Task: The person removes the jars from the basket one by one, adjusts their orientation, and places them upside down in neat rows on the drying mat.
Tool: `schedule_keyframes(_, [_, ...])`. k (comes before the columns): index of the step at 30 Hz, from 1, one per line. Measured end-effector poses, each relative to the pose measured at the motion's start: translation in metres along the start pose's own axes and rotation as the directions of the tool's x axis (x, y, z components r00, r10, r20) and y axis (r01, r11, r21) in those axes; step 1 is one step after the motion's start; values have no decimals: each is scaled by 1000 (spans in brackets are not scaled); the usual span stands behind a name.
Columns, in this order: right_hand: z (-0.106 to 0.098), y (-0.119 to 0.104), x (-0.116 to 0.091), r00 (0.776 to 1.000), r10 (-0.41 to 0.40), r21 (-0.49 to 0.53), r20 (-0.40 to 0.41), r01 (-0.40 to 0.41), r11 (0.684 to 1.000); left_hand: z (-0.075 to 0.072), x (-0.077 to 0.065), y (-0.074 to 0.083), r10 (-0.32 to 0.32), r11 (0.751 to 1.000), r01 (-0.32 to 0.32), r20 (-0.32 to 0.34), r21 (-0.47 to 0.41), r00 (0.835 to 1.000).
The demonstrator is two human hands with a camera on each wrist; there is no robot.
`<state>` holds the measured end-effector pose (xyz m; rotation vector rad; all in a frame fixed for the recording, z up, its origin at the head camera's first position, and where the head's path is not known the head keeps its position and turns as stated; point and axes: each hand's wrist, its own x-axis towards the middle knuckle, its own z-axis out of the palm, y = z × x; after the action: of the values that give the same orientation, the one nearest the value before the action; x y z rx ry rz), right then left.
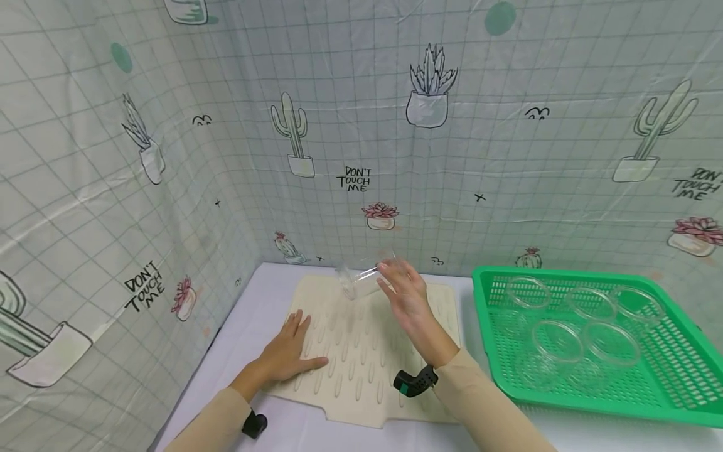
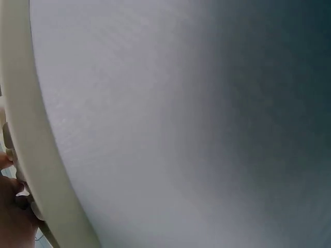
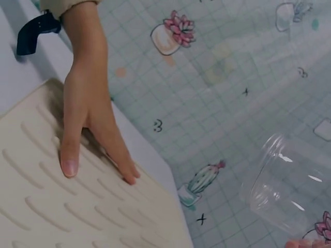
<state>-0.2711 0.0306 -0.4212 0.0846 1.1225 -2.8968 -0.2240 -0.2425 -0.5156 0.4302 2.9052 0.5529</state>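
A clear, wide-mouthed jar [image 1: 360, 281] lies on its side in the air above the far part of a cream mat [image 1: 353, 405] with raised oval ridges. My right hand [image 1: 408, 298] grips the jar by its right end, and its rimmed end points left. Up close in the right wrist view, the jar [image 3: 287, 188] shows a ringed neck; only a bit of fingertip appears below it. My left hand [image 1: 287, 353] rests on the mat's left side with fingers spread. The left wrist view catches just part of that hand [image 2: 15, 217] beyond the mat's edge [image 2: 39, 134].
To the right, a green plastic basket [image 1: 612, 409] holds several similar clear jars [image 1: 556, 342], with their round rims upward. A white tabletop [image 1: 248, 317] lies under the mat. Behind and to the left hang grid-patterned sheets [image 1: 316, 220] with cactus drawings.
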Motion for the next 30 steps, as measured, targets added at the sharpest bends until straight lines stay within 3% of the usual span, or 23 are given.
schedule_keyframes(13, [3,22,28,1000,19,-189,13,-16,982,3,1,-2,17,999,-17,7,28,1000])
schedule_keyframes(17, [4,30,38,999,19,-301,35,-7,954,3,0,-3,17,999,-18,16,30,1000])
schedule_keyframes(22, [7,41,50,998,-9,-447,59,35,894,2,-1,-3,10,999,-11,14,37,1000])
schedule_keyframes(28, [8,52,61,995,-48,-508,86,86,857,-3,-2,1,18,1000,-19,17,25,1000])
schedule_keyframes(30, [8,56,64,993,-58,-544,103,105,832,-3,-2,2,23,999,-24,18,29,1000])
